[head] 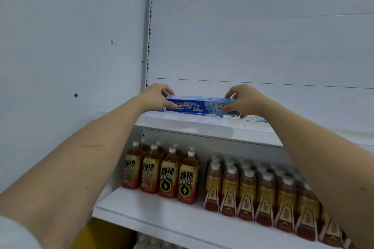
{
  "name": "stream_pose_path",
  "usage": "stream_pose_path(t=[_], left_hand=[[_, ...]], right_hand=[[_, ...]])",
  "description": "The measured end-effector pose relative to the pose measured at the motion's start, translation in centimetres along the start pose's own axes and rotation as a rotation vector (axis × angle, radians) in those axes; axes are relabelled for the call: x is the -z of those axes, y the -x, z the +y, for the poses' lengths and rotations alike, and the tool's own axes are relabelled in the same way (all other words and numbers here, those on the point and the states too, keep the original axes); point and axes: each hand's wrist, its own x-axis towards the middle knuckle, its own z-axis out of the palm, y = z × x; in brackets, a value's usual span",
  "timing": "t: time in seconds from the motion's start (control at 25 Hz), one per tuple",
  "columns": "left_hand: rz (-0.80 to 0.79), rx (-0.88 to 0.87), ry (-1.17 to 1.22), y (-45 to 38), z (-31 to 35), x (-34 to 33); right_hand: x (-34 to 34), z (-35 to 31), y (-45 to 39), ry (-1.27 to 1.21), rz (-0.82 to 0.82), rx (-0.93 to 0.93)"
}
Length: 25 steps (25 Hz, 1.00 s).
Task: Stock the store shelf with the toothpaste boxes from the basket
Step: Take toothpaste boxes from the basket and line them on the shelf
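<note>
Bare forearms reach up from the near edge toward the white upper shelf. Left hand and right hand each pinch one end of a long blue cardboard toothpaste box, held level just above more flat boxes. Below, plastic bottles of reddish drink stand in rows.

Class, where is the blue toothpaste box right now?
The blue toothpaste box is centre frame, held lengthwise between both hands at the upper shelf, above the drink bottles.
</note>
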Motion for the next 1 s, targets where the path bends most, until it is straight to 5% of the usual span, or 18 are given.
stream_pose_path(t=[0.36,0.72,1.0], left_hand=[[-0.265,-0.03,-0.56,-13.8,-5.7,-2.9],[-0.585,-0.04,-0.621,-27.0,-10.0,-6.9],[-0.566,-0.1,-0.658,-30.9,-11.3,-9.6]], right_hand=[[-5.6,3.4,-13.4,0.365,-0.13,-0.08],[-10.6,7.4,-25.4,0.579,-0.373,-0.245],[-12.4,9.6,-28.6,0.719,-0.3,-0.229]])
